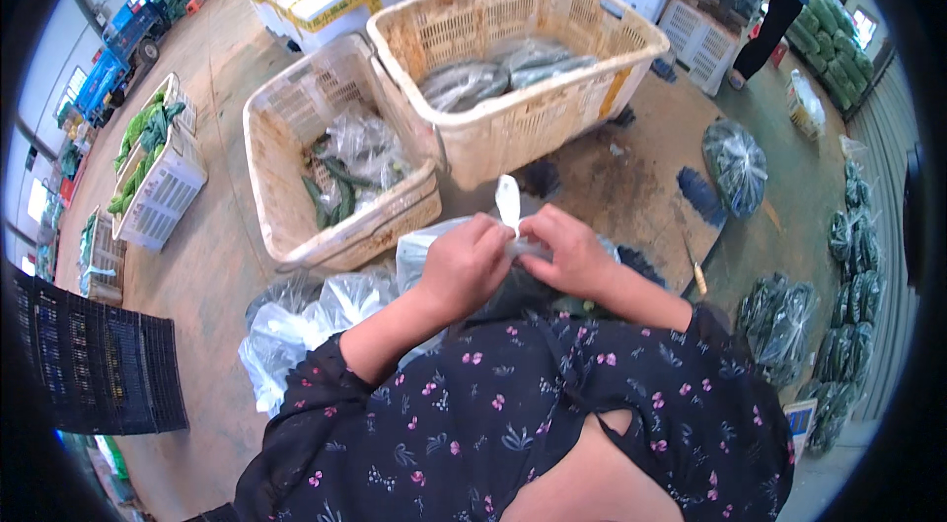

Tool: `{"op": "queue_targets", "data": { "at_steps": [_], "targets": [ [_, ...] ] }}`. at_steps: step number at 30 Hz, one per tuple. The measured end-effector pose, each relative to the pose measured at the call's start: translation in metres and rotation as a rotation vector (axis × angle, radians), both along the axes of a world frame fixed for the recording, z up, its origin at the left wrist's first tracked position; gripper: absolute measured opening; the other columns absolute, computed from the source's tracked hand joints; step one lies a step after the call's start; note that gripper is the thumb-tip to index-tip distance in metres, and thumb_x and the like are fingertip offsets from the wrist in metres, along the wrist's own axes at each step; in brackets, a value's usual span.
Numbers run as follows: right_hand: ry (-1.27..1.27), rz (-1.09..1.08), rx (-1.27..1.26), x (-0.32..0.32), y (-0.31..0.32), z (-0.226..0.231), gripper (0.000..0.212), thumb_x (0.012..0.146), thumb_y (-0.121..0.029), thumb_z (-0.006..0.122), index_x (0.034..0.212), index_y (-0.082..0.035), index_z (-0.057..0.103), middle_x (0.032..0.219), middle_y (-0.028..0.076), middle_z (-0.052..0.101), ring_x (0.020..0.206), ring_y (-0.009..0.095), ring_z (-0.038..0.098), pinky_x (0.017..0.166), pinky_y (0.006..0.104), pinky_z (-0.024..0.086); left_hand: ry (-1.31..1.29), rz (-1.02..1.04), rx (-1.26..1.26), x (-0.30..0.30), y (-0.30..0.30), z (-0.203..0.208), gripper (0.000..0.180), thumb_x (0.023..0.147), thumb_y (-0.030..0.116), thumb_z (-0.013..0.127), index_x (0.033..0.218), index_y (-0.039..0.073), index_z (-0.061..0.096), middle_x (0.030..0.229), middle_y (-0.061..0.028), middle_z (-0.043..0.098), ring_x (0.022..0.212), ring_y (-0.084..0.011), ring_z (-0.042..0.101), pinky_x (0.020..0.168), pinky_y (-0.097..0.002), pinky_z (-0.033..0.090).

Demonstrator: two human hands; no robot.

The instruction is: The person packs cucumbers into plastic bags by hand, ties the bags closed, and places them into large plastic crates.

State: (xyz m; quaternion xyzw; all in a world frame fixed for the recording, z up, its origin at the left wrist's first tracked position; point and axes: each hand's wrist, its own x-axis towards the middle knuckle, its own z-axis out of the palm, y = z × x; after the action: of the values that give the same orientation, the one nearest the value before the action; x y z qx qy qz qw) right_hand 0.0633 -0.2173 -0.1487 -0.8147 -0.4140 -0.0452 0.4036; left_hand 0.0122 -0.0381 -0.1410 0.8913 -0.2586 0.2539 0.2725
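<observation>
My left hand (466, 267) and my right hand (570, 254) meet in front of my chest, fingers closed around the gathered neck of a clear plastic bag (529, 248). A white twisted end (508, 202) sticks up between them. Most of the bag sits below my hands, partly hidden by my forearms, and its contents look dark. Just ahead, a dirty white crate (281, 142) holds loose cucumbers (342, 194) and crumpled clear plastic (365, 149). Beyond it, a larger crate (444, 142) contains bagged dark green produce (473, 83).
Crumpled plastic bags (316, 320) lie beside my left arm. A knife (697, 270) rests on the brown board (651, 152) to the right. Several filled bags (779, 320) line the right side. A black crate (104, 354) stands left. A person (779, 4) stands at the far right.
</observation>
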Motion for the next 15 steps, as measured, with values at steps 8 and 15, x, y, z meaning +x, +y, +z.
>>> {"op": "queue_targets", "data": {
  "at_steps": [8,15],
  "targets": [
    [0.107,-0.046,0.052,-0.017,-0.007,-0.006,0.009,0.071,-0.005,0.058,0.078,-0.004,0.053,0.073,0.01,0.05,0.067,0.027,0.052,0.06,0.034,0.042,0.712,-0.018,-0.632,-0.033,0.026,-0.011,0.022,0.077,0.006,0.055,0.098,0.002,0.057,0.088,-0.0098,0.061,0.075,-0.0177,0.059,0.067,-0.0288,0.046],
    [0.091,-0.087,0.083,-0.023,-0.011,-0.002,0.009,0.07,-0.006,0.058,0.077,-0.004,0.053,0.07,0.01,0.049,0.064,0.026,0.052,0.058,0.0343,0.042,0.259,-0.058,-0.161,-0.029,0.008,-0.008,0.027,0.066,0.005,0.067,0.091,0.005,0.055,0.084,-0.0113,0.053,0.077,-0.0287,0.054,0.064,-0.034,0.045]
  ]
}}
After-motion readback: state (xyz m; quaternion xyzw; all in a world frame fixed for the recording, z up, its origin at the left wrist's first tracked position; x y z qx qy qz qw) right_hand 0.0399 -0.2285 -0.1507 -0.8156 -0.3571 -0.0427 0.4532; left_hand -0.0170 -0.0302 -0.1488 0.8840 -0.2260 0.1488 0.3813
